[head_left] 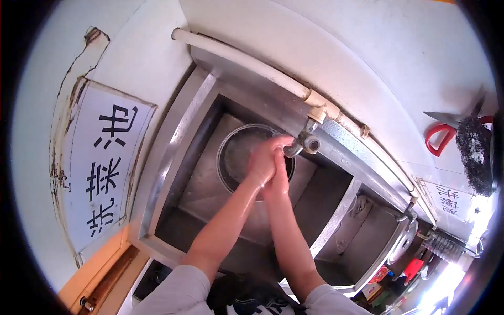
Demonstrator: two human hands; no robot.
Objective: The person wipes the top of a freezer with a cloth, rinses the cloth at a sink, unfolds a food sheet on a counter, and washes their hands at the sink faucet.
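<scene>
My left hand [261, 161] and my right hand [281, 167] are pressed together, wet and shiny, over a round basin [233, 155] in the metal sink [202, 194]. The left fingers close over the right hand near its tip. My right fingers are mostly hidden behind the left hand. Right beside the fingertips is the spout of a metal faucet [311, 143]. Whether water is running from it I cannot make out. The basin seems to hold some liquid, and my hands and forearms cover part of it.
A second sink compartment [362, 236] with its own faucet [408, 212] lies to the right. A pale pipe [252, 63] runs along the back wall. Red-handled scissors [441, 137] and a dark scouring pad [474, 152] hang at right. A paper sign [107, 168] is on the left wall.
</scene>
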